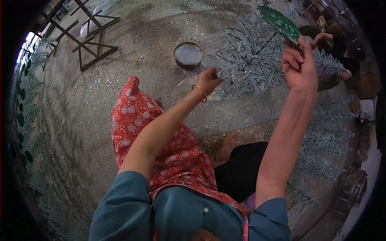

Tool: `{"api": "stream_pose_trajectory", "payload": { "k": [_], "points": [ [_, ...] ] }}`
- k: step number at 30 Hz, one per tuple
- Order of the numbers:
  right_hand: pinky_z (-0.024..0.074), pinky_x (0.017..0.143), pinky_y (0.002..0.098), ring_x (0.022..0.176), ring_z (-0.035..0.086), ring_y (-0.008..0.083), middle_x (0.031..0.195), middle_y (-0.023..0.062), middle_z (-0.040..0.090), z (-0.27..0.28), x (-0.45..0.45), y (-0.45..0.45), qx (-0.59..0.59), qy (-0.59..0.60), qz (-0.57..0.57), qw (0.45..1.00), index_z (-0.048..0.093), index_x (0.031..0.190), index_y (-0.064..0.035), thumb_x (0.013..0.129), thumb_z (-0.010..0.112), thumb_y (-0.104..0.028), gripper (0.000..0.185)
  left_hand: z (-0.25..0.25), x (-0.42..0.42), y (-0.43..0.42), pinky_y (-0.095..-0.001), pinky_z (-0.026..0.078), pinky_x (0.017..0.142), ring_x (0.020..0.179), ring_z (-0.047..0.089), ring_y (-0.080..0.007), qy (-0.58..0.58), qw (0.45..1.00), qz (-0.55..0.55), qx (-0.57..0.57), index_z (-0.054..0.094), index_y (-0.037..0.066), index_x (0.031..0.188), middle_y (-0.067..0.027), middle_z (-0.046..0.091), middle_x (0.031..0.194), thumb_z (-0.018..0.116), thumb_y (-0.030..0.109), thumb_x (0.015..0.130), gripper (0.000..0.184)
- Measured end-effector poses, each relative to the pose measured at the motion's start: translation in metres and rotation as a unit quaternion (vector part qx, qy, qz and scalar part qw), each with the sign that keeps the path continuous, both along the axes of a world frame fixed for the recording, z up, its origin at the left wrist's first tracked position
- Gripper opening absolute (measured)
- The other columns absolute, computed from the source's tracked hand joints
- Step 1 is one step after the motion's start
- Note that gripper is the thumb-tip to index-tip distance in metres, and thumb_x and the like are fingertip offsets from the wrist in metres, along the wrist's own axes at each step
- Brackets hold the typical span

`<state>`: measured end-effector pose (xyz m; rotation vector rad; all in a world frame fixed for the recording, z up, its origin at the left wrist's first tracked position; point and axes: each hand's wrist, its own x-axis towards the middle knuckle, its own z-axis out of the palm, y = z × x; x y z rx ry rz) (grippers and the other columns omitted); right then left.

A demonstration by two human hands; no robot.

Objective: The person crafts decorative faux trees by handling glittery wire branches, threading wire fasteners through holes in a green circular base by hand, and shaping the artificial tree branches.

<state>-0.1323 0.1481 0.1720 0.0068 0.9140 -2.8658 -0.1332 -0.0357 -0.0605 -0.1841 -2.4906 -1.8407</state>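
Note:
A frosted, glittery artificial branch cluster (251, 60) with green stems spreads out at the upper right of centre. My left hand (208, 81), with a gold bangle at the wrist, is closed at the cluster's left edge, its fingers pinching the tip of a sprig. My right hand (298, 60) is raised at the cluster's right side, its fingers closed on the lower edge of a green round disc (280, 23) that bears whitish flecks and tilts above the branches. Left of the cluster, a round bowl (188, 55) of white flakes rests on the floor.
Dark metal frames (94, 54) stand at the upper left. Another person's arm (323, 38) shows at the upper right. More frosted branches (321, 148) lie at the right, and others line the left edge. Glitter covers the floor (80, 104). A red floral apron (161, 136) covers my lap.

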Motion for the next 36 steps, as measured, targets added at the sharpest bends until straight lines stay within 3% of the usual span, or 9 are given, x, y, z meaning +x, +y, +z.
{"api": "stream_pose_trajectory", "payload": {
  "k": [8, 10, 17, 20, 22, 23, 25, 32, 36],
  "points": [
    [0.0238, 0.038, 0.016, 0.043, 0.033, 0.003, 0.086, 0.0114, 0.052, -0.002, -0.004, 0.003, -0.012, -0.008, 0.0, 1.0, 0.046, 0.09, 0.0013, 0.078, 0.055, -0.005, 0.016, -0.013, -0.009, -0.002, -0.0231, 0.038, 0.044, 0.05, 0.048, -0.0077, -0.011, 0.999, -0.014, 0.03, 0.053, 0.0, 0.076, -0.0023, 0.053, 0.06, 0.065, 0.009, 0.069, 0.017],
    [0.0238, 0.038, 0.0159, 0.043, 0.033, 0.0029, 0.086, 0.0119, 0.053, -0.003, -0.004, 0.006, -0.015, -0.005, -0.002, 1.0, 0.046, 0.09, 0.0014, 0.078, 0.054, -0.006, 0.016, -0.002, -0.005, 0.0, -0.0222, 0.036, 0.041, 0.048, 0.048, -0.0067, -0.137, 0.979, -0.034, 0.145, 0.052, 0.002, 0.068, -0.001, 0.052, 0.057, 0.063, 0.011, 0.072, 0.014],
    [0.0235, 0.037, 0.0156, 0.043, 0.032, 0.0029, 0.086, 0.0114, 0.053, -0.004, -0.006, 0.013, -0.008, -0.009, -0.011, 1.0, 0.046, 0.089, 0.001, 0.078, 0.055, -0.006, 0.015, 0.016, 0.003, -0.01, -0.0212, 0.033, 0.039, 0.045, 0.048, -0.0076, -0.221, 0.956, -0.08, 0.173, 0.054, 0.004, 0.069, -0.0011, 0.052, 0.056, 0.062, 0.017, 0.074, 0.016],
    [0.0233, 0.037, 0.0156, 0.043, 0.032, 0.0029, 0.086, 0.0111, 0.053, -0.006, -0.007, 0.019, -0.021, -0.014, -0.012, 1.0, 0.046, 0.088, 0.0007, 0.077, 0.055, -0.005, 0.015, 0.013, 0.004, -0.016, -0.0211, 0.034, 0.039, 0.047, 0.049, -0.0088, -0.253, 0.927, -0.122, 0.247, 0.055, 0.004, 0.074, -0.0025, 0.054, 0.06, 0.059, 0.015, 0.076, 0.012],
    [0.0231, 0.037, 0.0155, 0.043, 0.032, 0.0028, 0.086, 0.0107, 0.053, -0.006, -0.008, 0.022, -0.019, -0.016, -0.021, 0.999, 0.046, 0.087, 0.0004, 0.077, 0.055, -0.005, 0.015, 0.013, 0.006, -0.022, -0.0218, 0.036, 0.042, 0.051, 0.051, -0.0109, -0.314, 0.847, -0.175, 0.393, 0.054, 0.004, 0.08, -0.0036, 0.057, 0.066, 0.052, 0.016, 0.08, 0.013],
    [0.0231, 0.037, 0.0155, 0.043, 0.032, 0.0028, 0.086, 0.0107, 0.053, -0.006, -0.01, 0.023, -0.019, -0.016, -0.019, 1.0, 0.046, 0.087, 0.0004, 0.077, 0.055, -0.005, 0.015, 0.013, 0.006, -0.025, -0.0218, 0.036, 0.042, 0.051, 0.051, -0.0109, -0.313, 0.847, -0.173, 0.393, 0.054, 0.004, 0.08, -0.0036, 0.057, 0.066, 0.052, 0.016, 0.08, 0.013],
    [0.0229, 0.037, 0.0155, 0.043, 0.031, 0.0027, 0.085, 0.01, 0.053, -0.005, -0.014, 0.023, -0.021, -0.038, -0.028, 0.999, 0.046, 0.087, 0.0002, 0.077, 0.056, -0.005, 0.015, 0.014, 0.005, -0.03, -0.0227, 0.04, 0.046, 0.056, 0.053, -0.0129, -0.375, 0.733, -0.207, 0.529, 0.054, 0.004, 0.083, -0.0044, 0.057, 0.07, 0.046, 0.019, 0.082, 0.017],
    [0.0225, 0.037, 0.0152, 0.043, 0.031, 0.0025, 0.082, 0.0083, 0.051, 0.002, -0.002, 0.021, 0.011, -0.023, -0.042, 0.999, 0.047, 0.089, 0.0, 0.077, 0.056, -0.006, 0.016, -0.011, 0.003, -0.035, -0.0225, 0.043, 0.051, 0.056, 0.053, -0.0137, -0.39, 0.771, -0.164, 0.476, 0.055, 0.005, 0.082, -0.0039, 0.057, 0.069, 0.043, 0.019, 0.083, 0.018],
    [0.0217, 0.036, 0.0148, 0.043, 0.03, 0.0022, 0.082, 0.0071, 0.051, 0.01, 0.004, 0.023, 0.027, -0.019, -0.058, 0.998, 0.047, 0.093, -0.0007, 0.079, 0.054, -0.006, 0.016, -0.056, 0.008, -0.046, -0.023, 0.042, 0.049, 0.055, 0.053, -0.0141, -0.44, 0.772, -0.061, 0.455, 0.054, 0.006, 0.08, -0.005, 0.057, 0.067, 0.044, 0.02, 0.082, 0.017]
  ]
}}
